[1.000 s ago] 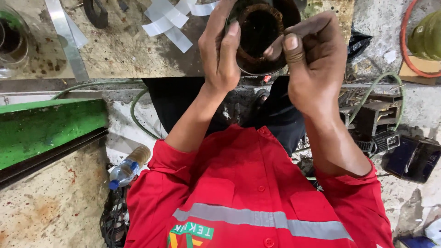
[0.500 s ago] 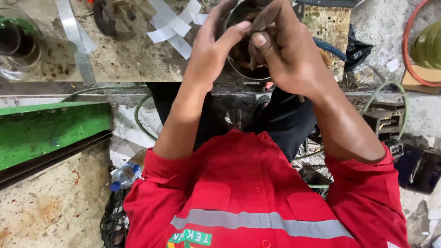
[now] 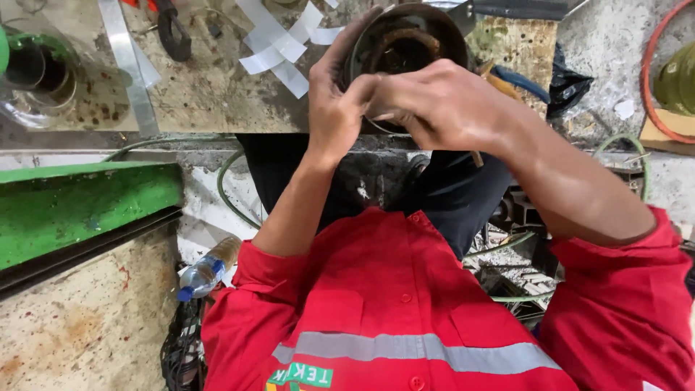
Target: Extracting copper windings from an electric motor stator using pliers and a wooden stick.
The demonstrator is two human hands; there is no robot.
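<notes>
**A:** so what's in the hands here?

**B:** a round dark metal housing (image 3: 405,51) with rusty copper-looking windings inside, looks like a motor stator. The left hand (image 3: 340,101) is clamped on its near-left rim, fingers curling up over the edge. The right hand (image 3: 441,101) sits across the near side of it, fingers bunched together, pinching at something by the rim right next to the left thumb. Can't tell what exactly.

**A:** resting on anything?

**B:** it's at the edge of the grimy table (image 3: 210,101). Just left of the left hand there are white tape strips (image 3: 279,43), further left a flat metal strip (image 3: 127,65).
</notes>
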